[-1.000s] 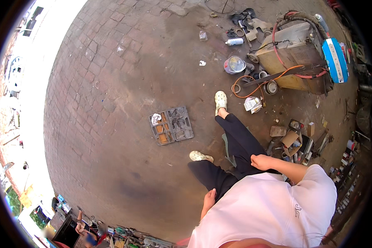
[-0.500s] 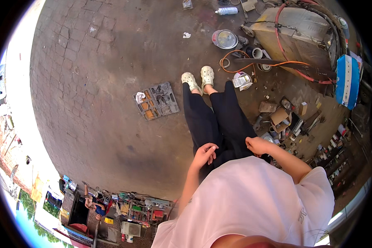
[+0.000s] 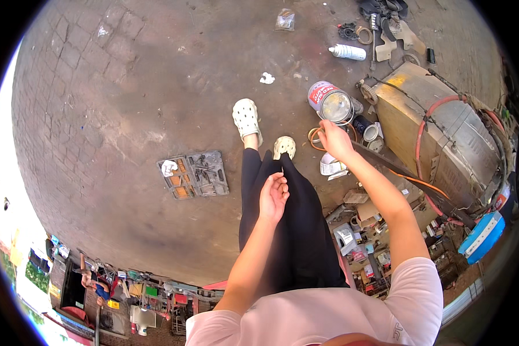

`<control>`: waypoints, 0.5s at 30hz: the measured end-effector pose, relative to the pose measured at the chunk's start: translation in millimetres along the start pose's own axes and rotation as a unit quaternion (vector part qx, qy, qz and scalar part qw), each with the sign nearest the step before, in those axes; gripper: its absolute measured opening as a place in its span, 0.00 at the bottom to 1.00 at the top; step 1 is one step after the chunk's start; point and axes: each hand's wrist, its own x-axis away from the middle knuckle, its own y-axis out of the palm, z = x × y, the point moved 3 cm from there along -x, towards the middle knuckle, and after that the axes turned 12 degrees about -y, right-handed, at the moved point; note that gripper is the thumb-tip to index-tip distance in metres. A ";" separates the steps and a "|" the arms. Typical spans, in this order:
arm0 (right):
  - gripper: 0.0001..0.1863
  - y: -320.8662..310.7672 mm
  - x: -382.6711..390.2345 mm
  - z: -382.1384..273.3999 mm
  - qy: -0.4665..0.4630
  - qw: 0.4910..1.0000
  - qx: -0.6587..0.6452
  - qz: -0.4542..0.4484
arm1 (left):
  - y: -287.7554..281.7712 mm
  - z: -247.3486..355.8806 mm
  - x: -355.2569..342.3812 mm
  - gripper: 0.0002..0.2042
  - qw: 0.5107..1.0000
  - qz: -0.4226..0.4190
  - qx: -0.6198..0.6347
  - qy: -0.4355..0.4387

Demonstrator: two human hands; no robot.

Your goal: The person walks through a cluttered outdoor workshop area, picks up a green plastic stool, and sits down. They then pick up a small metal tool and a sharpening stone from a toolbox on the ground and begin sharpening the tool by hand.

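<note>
The right hand (image 3: 335, 140) is stretched forward, its fingers half bent and close together, and in the view it overlaps the lower edge of a lidded metal pail (image 3: 335, 106); I cannot tell if it touches the pail or holds anything. The left hand (image 3: 274, 196) hangs over the black trousers (image 3: 297, 242), palm partly turned up and fingers loosely curled; nothing can be seen clearly inside it. The pail stands upright on the floor, ahead and to the right of the person's clogs (image 3: 247, 120), with a looped orange hose (image 3: 310, 137) just beside it. The tool case (image 3: 194, 173) lies opened flat, probably so that its pieces remain sorted and easy to see. The red hose (image 3: 419, 144) is draped around the metal machine (image 3: 406, 104), perhaps to keep it off the ground. Compared with half a second ago, the right hand has left the lap and gone forward, the left hand has moved out above the knees, and the left clog is now ahead of the other.
</note>
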 end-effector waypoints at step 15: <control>0.35 77.4 -367.2 91.8 0.082 0.977 0.151 0.123 | 31.0 73.0 -97.3 0.10 0.980 0.140 -0.128 0.064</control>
